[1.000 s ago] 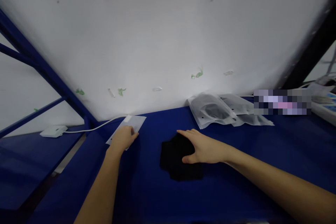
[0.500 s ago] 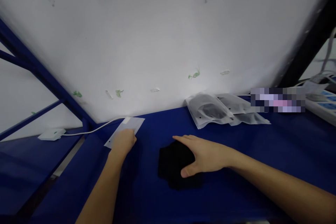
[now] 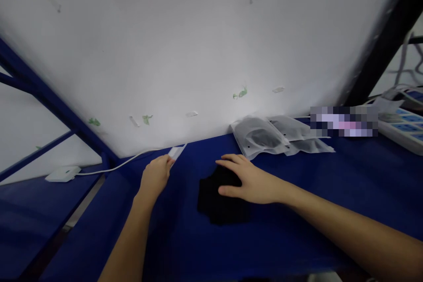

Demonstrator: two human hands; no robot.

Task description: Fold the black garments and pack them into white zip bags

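My left hand (image 3: 155,177) is closed on a frosted plastic bag (image 3: 176,153), whose pale upper end sticks out past the fingers; the rest is hidden behind the hand. A folded black cloth item (image 3: 218,205) lies flat on the blue tabletop (image 3: 185,246); its exact kind cannot be made out. Over the cloth's upper right part, my right hand (image 3: 253,180) is spread, thumb and fingers apart. Whether its fingertips touch the fabric is hard to tell.
Several frosted bags with dark contents (image 3: 261,135) lie against the white wall (image 3: 185,53). Farther right are a blurred-out object (image 3: 343,122) and a power strip (image 3: 401,128). At left sits a white box (image 3: 62,174) with a cable (image 3: 112,168), near the blue frame (image 3: 76,128).
My left hand has lifted the bag off the tabletop and tilted it, so it shows nearly edge-on. My right hand has shifted slightly up and loosened over the black cloth.
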